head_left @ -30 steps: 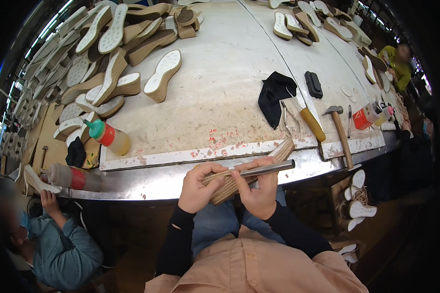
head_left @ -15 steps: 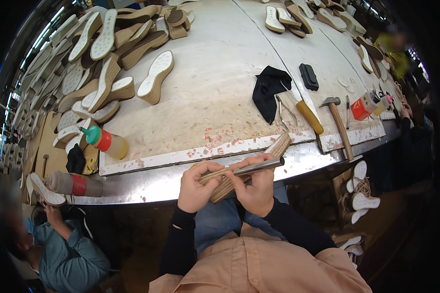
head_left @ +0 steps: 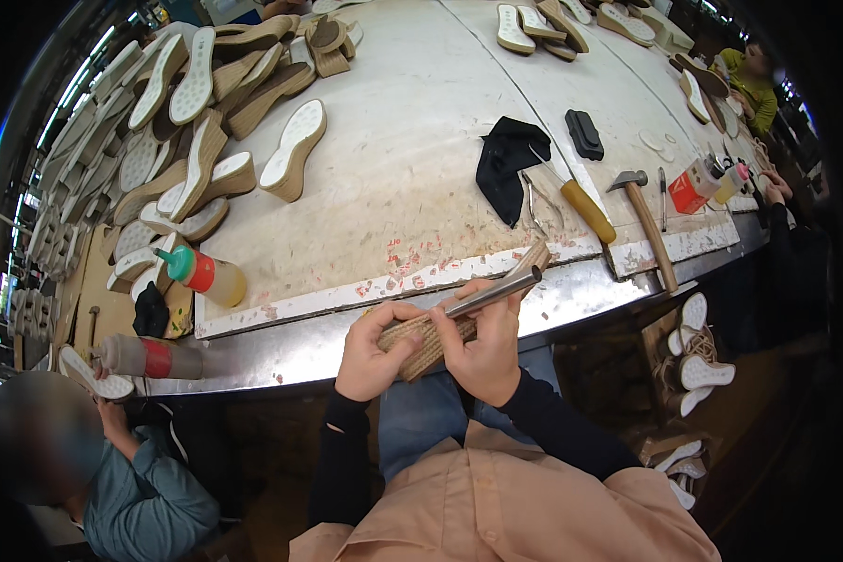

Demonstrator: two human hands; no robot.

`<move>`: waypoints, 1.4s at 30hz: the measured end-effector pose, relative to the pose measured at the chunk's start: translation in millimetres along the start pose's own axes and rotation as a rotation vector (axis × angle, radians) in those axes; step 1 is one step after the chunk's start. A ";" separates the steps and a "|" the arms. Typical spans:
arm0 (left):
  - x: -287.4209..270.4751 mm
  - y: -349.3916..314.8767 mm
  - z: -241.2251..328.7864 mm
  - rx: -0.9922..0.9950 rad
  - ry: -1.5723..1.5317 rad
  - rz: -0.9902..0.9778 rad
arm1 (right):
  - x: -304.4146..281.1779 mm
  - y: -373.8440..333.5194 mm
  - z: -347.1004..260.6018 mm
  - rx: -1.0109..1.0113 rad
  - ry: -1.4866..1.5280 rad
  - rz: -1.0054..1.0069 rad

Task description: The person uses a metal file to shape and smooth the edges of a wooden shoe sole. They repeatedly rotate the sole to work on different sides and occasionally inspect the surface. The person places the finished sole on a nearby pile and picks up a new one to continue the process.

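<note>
Over the table's front edge, my left hand (head_left: 369, 354) is closed around the near end of a tan shoe sole (head_left: 420, 354) with a ribbed, rope-like side. The sole is tilted, its far end pointing away to the right. My right hand (head_left: 487, 361) grips a shiny metal tube (head_left: 498, 293) lying along the top of the sole. The fingers of this hand are behind the tube and sole, the thumb in front. Part of the sole is hidden by both hands.
Wedge soles (head_left: 197, 159) are heaped at left near a green-capped glue bottle (head_left: 211, 276) and a grey bottle (head_left: 150, 357). Right of my hands lie a black cloth (head_left: 508, 173), pliers (head_left: 539, 204), a yellow-handled tool (head_left: 587, 212) and a hammer (head_left: 650, 234). Co-workers (head_left: 145, 487) sit on both sides.
My right hand, the metal tube and the sole's far end have shifted slightly up and left. The view has turned a little; both hands keep their hold.
</note>
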State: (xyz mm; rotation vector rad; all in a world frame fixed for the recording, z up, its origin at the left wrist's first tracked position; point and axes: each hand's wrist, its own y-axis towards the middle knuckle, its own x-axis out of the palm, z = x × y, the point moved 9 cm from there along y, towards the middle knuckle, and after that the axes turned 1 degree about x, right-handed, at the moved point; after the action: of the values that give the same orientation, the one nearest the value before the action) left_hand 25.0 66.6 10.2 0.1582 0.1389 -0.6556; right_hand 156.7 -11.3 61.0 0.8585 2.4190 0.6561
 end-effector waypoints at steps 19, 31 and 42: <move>4.1 9.4 -23.8 -0.242 -0.268 -0.032 | 0.0 -4.1 -6.2 -0.044 -0.126 -0.077; 2.4 8.0 -26.6 -0.233 -0.251 0.013 | -0.7 -2.9 -6.2 -0.057 -0.031 -0.112; 0.1 9.4 -5.3 -0.194 0.071 -0.050 | -31.1 15.3 0.7 -0.084 -0.086 -0.187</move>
State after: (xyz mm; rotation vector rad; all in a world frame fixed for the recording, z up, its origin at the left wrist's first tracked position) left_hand 30.5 74.9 6.1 -0.0089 0.2748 -0.6831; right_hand 185.2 -21.5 78.0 0.6054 2.3410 0.6309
